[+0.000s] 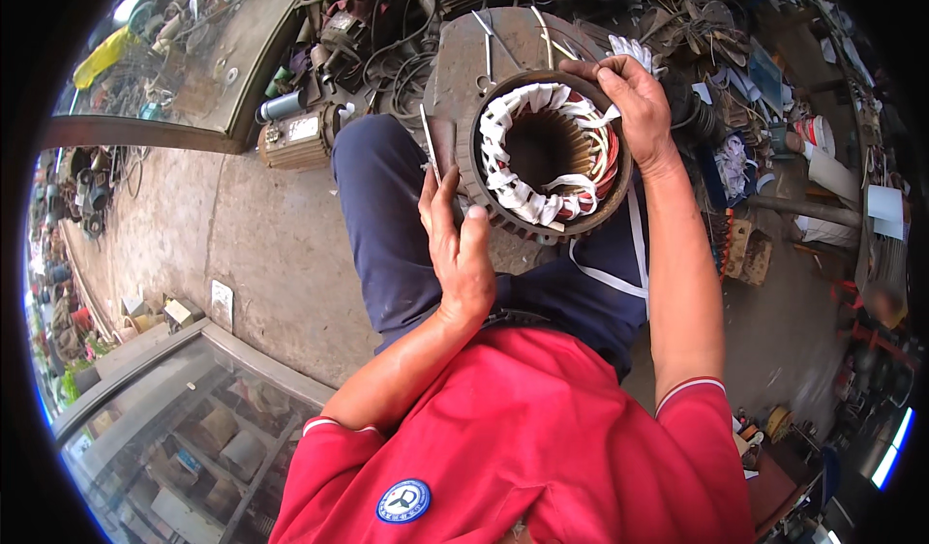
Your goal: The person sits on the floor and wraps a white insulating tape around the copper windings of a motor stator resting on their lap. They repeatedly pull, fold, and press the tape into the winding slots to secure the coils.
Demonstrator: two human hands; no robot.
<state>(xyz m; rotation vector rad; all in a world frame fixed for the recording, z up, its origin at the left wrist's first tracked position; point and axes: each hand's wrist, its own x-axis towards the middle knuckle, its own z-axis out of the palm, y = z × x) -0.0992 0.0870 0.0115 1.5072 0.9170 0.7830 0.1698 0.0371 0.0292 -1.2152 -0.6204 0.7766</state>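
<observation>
A round motor stator [468, 162] with a dark, finned housing sits in front of me, open end up. Inside it, copper-red windings [609, 162] are wrapped in white tape [503, 181]; the bore is dark. My right hand [634, 104] grips the upper right rim, thumb and forefinger closed over it. On the lower left side lies my left hand [460, 254], thumb by the rim and fingers along the outer wall. A thin flat strip [429, 142] rises from those fingers; whether they hold it is unclear. A loose white ribbon [610, 280] hangs over my right thigh.
Behind the stator is a worn stand top [464, 36] with thin rods on it. A small finned motor [295, 139] lies on the floor at left. Glass-topped cases [218, 350] flank my left side. Cables and scrap parts crowd the back and right.
</observation>
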